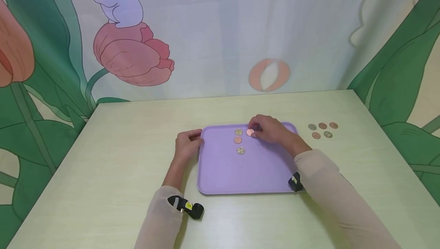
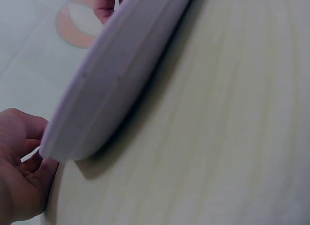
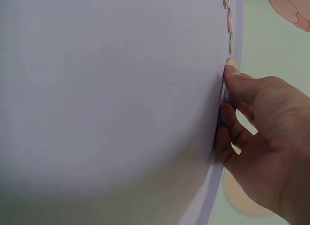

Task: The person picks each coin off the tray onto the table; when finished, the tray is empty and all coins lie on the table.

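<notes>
A purple tray (image 1: 220, 172) lies on the table. My left hand (image 1: 186, 144) grips its rim near the far left corner, thumb and fingers curved at the edge; the same hand (image 2: 22, 167) shows at that corner in the left wrist view. Over the tray's far part, my right hand (image 1: 269, 130) pinches a copper-coloured coin (image 1: 250, 131) low at the tray surface. Beside that coin lies a gold-toned coin (image 1: 238, 131), with another copper coin (image 1: 238, 140) and a silvery coin (image 1: 240, 150) below it. In the right wrist view, the thumb partly covers the held coin (image 3: 232, 63).
Right of the tray, several loose coins lie on the table (image 1: 154, 126), among them a copper one (image 1: 316, 135) and a silvery one (image 1: 328, 134). A printed curtain (image 1: 213, 42) hangs behind the far table edge. Each wrist carries a small black camera (image 1: 194, 210).
</notes>
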A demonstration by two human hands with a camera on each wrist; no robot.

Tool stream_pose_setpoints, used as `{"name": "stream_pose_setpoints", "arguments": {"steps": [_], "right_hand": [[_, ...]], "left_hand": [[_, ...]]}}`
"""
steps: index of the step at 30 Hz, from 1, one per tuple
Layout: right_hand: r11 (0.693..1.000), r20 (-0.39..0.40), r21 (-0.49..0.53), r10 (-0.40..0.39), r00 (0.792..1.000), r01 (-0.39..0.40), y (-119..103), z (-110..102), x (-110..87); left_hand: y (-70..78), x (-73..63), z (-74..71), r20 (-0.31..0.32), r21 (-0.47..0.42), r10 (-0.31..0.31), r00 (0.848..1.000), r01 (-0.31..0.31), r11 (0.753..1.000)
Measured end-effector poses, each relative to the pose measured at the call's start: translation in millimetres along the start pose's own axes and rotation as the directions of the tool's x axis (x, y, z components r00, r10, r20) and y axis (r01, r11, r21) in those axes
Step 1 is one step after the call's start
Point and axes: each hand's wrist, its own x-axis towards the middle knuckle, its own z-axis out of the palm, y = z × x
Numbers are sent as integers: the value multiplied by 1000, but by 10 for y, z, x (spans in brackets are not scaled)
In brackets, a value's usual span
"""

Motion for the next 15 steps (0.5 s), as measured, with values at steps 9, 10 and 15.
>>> {"name": "stream_pose_setpoints", "arguments": {"steps": [9,10,15], "right_hand": [[998,-10,41,-49,999,49,31,13,-7],[998,-13,42,-55,998,55,36,14,-5],[996,-20,61,-64,998,65,53,16,2]], "left_hand": [[-21,10,14,-4,9,13,1000,-13,1000],[-22,12,15,-3,10,13,1000,-13,1000],[-18,16,11,-6,4,7,1000,-7,1000]]}}
